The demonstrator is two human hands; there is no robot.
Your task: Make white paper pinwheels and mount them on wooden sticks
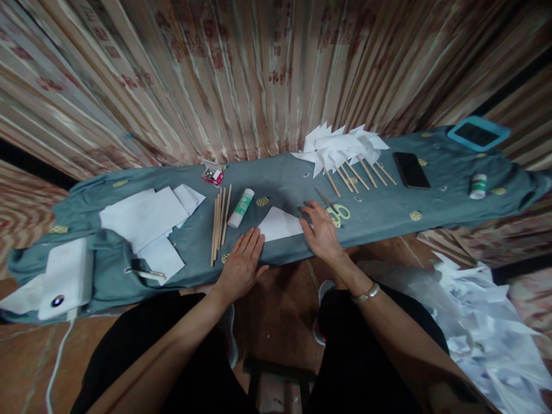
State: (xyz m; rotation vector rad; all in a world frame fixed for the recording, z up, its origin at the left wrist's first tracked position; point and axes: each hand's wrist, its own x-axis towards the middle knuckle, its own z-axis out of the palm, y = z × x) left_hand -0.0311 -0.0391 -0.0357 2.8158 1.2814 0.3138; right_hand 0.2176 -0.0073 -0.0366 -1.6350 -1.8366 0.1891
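Note:
A folded piece of white paper (279, 224) lies near the front edge of the cloth-covered table (276, 175). My left hand (242, 261) rests flat on its left corner, fingers stretched out. At the paper's right corner, my right hand (321, 231) touches it with fingers spread. Just beyond my right hand lie scissors (338, 214) with yellow-green handles. A green and white glue stick (241, 208) lies beyond my left hand, and several thin wooden sticks (219, 227) are left of it.
Paper pinwheels (345, 146) on sticks lie at the back, beside a black phone (411, 170). Paper sheets (144, 218) and a white device (66, 279) are at left. A small red box (213, 173), blue-framed tablet (478, 133) and second glue stick (478, 187) also lie there. A pinwheel-filled bag (487, 328) stands lower right.

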